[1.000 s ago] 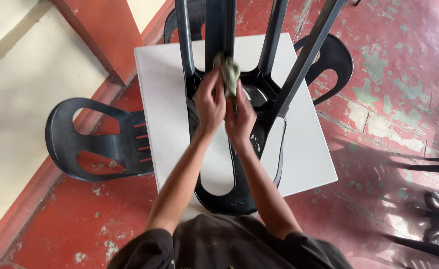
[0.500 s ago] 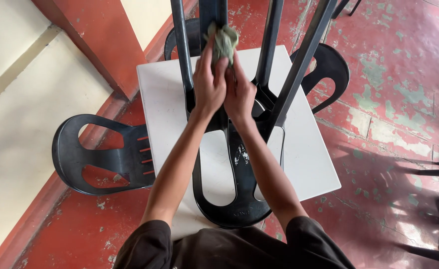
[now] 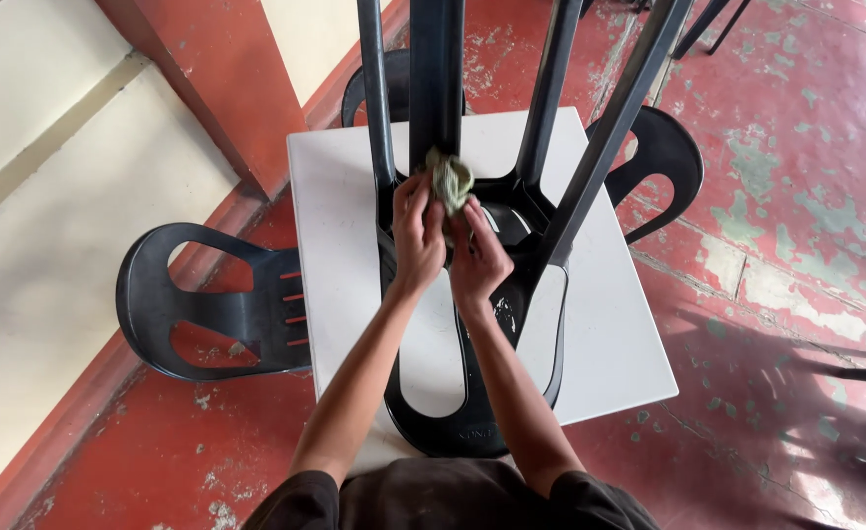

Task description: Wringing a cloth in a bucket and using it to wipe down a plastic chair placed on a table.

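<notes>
Far left: cream wall, red-painted base and column (image 3: 219, 88), all fixed.

Next right: black plastic chair (image 3: 212, 309) on the worn red floor (image 3: 796, 196), pushed against the left edge of the white square table (image 3: 610, 334), backrest cut-outs showing.

Centre: upturned black chair (image 3: 453, 393) lying seat-down on the tabletop, backrest hanging off the near edge, 4 legs pointing up toward the camera.

Left hand (image 3: 418, 236) curled, fingers closed against the thick leg near its base, touching the lower edge of a crumpled green cloth (image 3: 450, 182).

Right hand (image 3: 477, 260) just beside the left, fingers bent and closed on the cloth, pressing it to the leg where leg meets seat underside. Cloth bunched between both hands, above the fingertips, on the chair leg at table centre.

Both forearms bare, dark short sleeves at bottom edge.

Right of table: another black chair (image 3: 664, 157), backrest touching the far-right corner.

Far right: peeling paint patches on floor, thin dark chair-leg shadows.
</notes>
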